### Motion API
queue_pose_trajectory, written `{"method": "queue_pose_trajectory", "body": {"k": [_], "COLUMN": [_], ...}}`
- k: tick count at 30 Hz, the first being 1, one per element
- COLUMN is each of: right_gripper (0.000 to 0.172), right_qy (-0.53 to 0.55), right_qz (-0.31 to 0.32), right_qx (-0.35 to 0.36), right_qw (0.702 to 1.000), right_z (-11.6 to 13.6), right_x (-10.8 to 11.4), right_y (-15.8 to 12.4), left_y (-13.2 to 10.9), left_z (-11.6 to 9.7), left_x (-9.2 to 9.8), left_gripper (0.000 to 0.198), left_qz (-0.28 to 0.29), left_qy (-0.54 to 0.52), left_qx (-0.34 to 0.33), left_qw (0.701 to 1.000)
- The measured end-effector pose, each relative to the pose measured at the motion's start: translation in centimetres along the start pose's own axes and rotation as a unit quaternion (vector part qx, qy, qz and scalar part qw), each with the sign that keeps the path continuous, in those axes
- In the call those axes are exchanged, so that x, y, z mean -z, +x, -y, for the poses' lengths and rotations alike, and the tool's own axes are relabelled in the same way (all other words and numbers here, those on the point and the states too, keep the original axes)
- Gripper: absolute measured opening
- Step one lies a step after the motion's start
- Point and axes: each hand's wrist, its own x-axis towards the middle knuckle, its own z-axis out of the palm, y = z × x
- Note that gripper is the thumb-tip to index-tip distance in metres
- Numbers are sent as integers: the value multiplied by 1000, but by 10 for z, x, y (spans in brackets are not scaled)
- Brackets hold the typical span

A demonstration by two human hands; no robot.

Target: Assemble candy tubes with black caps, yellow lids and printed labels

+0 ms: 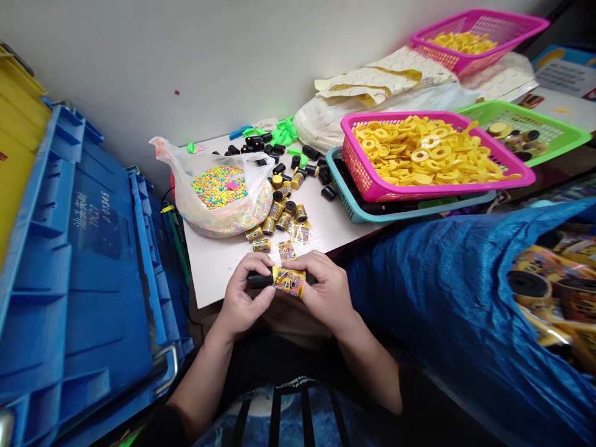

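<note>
My left hand (244,292) and my right hand (323,288) together hold a small black tube (261,280) at the near edge of the white table (218,261). A yellow printed label (289,280) is wrapped partly round the tube under my right fingers. Both hands are closed on it. Just beyond lie several loose yellow labels (287,249) and several labelled tubes (279,214). Bare black tubes (279,167) are scattered farther back.
A plastic bag of coloured candy beads (218,186) sits at left. A pink basket of yellow rings (419,155) rests on a teal basket (354,208). Blue crates (93,261) stand left, a blue sack (447,285) of finished pieces right, a green basket (549,133) and another pink basket (479,37) behind.
</note>
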Motion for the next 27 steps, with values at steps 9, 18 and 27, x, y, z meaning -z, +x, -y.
{"method": "queue_pose_trajectory", "body": {"k": [9, 18, 27], "right_gripper": [11, 15, 16], "right_qy": [60, 35, 18], "right_qz": [27, -5, -20], "right_qx": [6, 42, 51], "right_qw": [998, 999, 998], "right_z": [-2, -3, -5], "right_x": [4, 3, 8], "right_y": [1, -5, -5], "left_y": [1, 9, 7], "left_z": [-5, -15, -18], "left_x": [2, 7, 10], "left_gripper": [30, 26, 33], "left_qz": [14, 53, 47], "left_qy": [26, 43, 44], "left_qx": [-52, -22, -53], "left_qw": [998, 997, 997]}}
